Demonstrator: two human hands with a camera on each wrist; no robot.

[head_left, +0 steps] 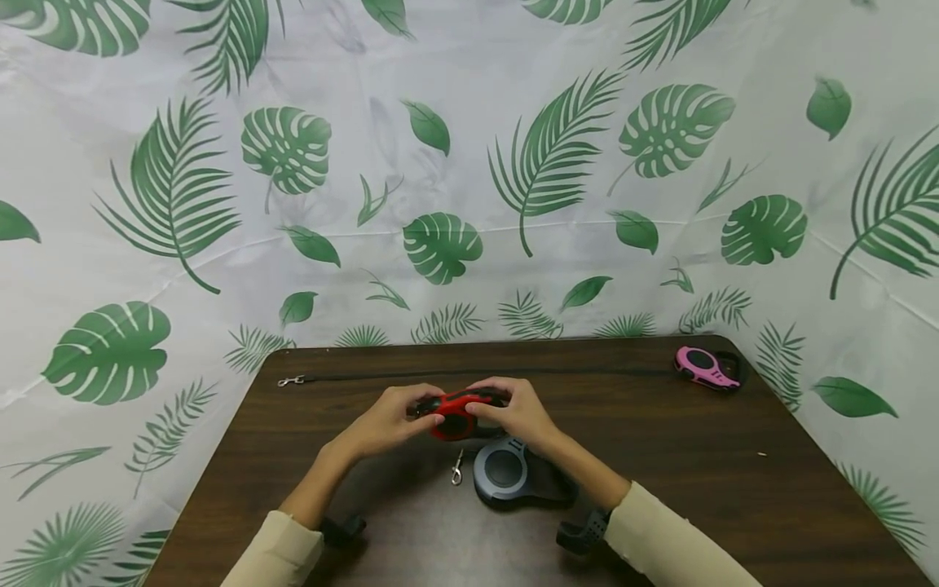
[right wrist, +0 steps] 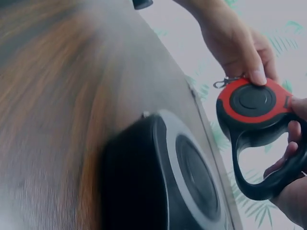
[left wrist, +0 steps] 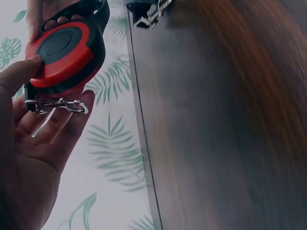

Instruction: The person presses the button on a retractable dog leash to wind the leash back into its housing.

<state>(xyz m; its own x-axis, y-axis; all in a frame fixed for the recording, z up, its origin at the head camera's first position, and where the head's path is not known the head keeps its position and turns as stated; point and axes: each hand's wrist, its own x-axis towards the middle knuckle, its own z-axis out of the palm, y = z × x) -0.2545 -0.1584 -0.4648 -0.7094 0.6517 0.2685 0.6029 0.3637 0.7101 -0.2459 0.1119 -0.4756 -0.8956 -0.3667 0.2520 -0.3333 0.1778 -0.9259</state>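
Both hands hold a red and black retractable dog leash (head_left: 443, 403) above the table. The left hand (head_left: 389, 420) pinches its body, the thumb on the red face and the fingers behind. My right hand (head_left: 517, 412) grips the black handle loop (right wrist: 242, 170), its thumb on the casing. A silver snap hook (left wrist: 62, 105) sticks out of the leash beside the left fingers. Just below the hands lies a grey and black retractable leash (head_left: 504, 469), with its own silver hook (head_left: 457, 471) to the left.
A pink and black retractable leash (head_left: 700, 364) lies at the table's back right corner. Its black cord (head_left: 440, 372) stretches along the back to a silver hook (head_left: 291, 381) at left. The dark wooden table (head_left: 660, 456) stands against a leaf-patterned cloth (head_left: 455, 179).
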